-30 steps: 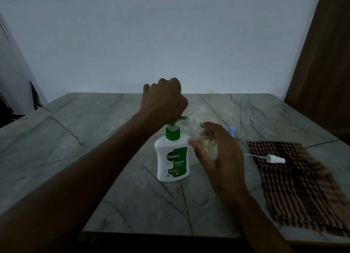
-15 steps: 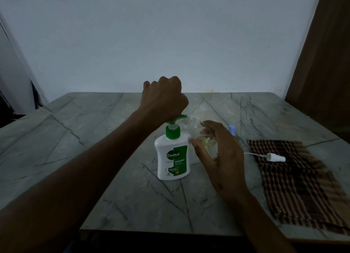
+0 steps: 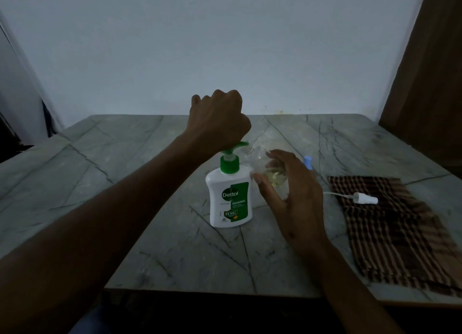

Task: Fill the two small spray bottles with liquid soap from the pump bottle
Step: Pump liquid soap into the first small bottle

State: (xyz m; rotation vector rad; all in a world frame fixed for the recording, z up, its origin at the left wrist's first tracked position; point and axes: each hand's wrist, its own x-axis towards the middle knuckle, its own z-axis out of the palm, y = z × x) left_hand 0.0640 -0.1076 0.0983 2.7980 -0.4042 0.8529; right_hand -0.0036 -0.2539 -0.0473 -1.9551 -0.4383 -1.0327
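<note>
A white and green pump bottle (image 3: 230, 196) stands upright in the middle of the grey stone table (image 3: 125, 183). My left hand (image 3: 217, 122) is a fist resting on top of its green pump head. My right hand (image 3: 292, 196) grips a small clear spray bottle (image 3: 267, 168), tilted with its open neck at the pump's spout; yellowish liquid sits in its lower part. A blue cap (image 3: 308, 162) of another small bottle shows just behind my right hand, its body hidden. A white spray head with a thin tube (image 3: 363, 198) lies on the cloth.
A brown checked cloth (image 3: 392, 228) lies on the table at the right. A brown wooden panel (image 3: 430, 83) stands at the far right, and a pale wall runs behind the table. The table's front edge is near me.
My left fist has sunk slightly on the pump head. My right hand and the clear bottle have stayed at the spout.
</note>
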